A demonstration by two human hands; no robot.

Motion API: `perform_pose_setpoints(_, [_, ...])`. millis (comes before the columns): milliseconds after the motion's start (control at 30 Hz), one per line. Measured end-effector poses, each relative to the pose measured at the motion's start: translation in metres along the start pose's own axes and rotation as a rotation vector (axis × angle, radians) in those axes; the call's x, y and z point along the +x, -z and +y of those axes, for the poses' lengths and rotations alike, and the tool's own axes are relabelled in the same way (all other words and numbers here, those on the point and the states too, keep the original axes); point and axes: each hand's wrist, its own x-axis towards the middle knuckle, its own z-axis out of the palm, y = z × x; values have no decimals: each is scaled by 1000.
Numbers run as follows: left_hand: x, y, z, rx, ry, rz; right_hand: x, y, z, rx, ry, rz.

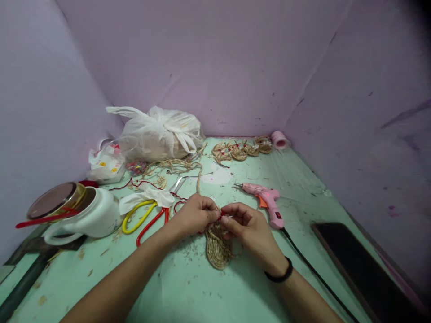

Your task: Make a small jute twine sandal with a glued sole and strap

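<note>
A woven straw sole shape point(218, 251), like a small slipper, hangs below my two hands over the table. My left hand point(197, 215) pinches its upper end, thumb and fingers closed. Facing it, my right hand point(247, 224) has its thumb and forefinger together on a bit of red yarn point(222, 214) at the same end. A straw cord point(198, 179) runs from behind my left hand toward the back. Red yarn also trails on the table to the left of my left hand. My fingers hide much of the woven piece's top.
A pink glue gun point(264, 197) lies at right, its cable running past a dark phone point(363, 273). Scissors point(144, 220) with yellow and red handles, a white mug point(97, 215) and a hammer point(30, 273) are at left. Behind stand a white plastic bag point(161, 132) and several woven pieces point(239, 152).
</note>
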Motion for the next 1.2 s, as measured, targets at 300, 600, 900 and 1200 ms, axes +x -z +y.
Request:
perform_pose_setpoints(300, [1,1,-1,-76,-46,32,2,0,1,155,-41,-18])
perform_pose_setpoints(600, [-5,0,1,131,-222,60,-1,3,-1,289,-120,-44])
perform_pose_setpoints(900, [-16,-3,8,492,-418,105,-1,1,-1,270,-96,17])
perform_pose_setpoints(1200, [-3,6,-3,351,-346,116,-4,-2,0,249,32,87])
